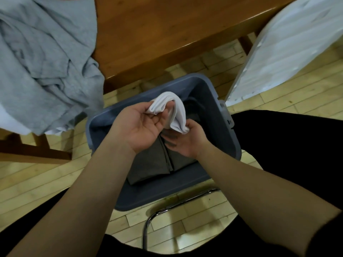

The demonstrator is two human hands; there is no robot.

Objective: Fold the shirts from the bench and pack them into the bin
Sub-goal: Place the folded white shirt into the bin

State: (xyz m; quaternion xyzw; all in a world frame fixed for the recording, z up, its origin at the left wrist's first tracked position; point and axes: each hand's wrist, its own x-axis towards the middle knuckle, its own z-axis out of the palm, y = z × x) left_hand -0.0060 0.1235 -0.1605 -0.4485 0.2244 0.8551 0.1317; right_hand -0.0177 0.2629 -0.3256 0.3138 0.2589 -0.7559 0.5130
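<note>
Over the wooden floor [46,182], just in front of the worktop [157,34], a blue-grey bin [228,138] is seen between the person's knees. On the worktop's left end a grey shirt [37,62] is left crumpled and unfolded, part of it hanging over the edge; at the right a white garment [287,49] is draped, though on what cannot be told. Inside the bin a dark folded shirt [148,167] is already laid flat. Above the bin a small white folded cloth [176,110] is held between both hands: one end is pinched by the fingers of the left hand [141,127], the other gripped by the right hand [187,141], whose fingers are curled round it. The packing step appears to be in hand for this piece. Next, it would need to be lowered onto or beside the dark shirt and released without its folds being undone, after which the grey shirt remains to be folded.
</note>
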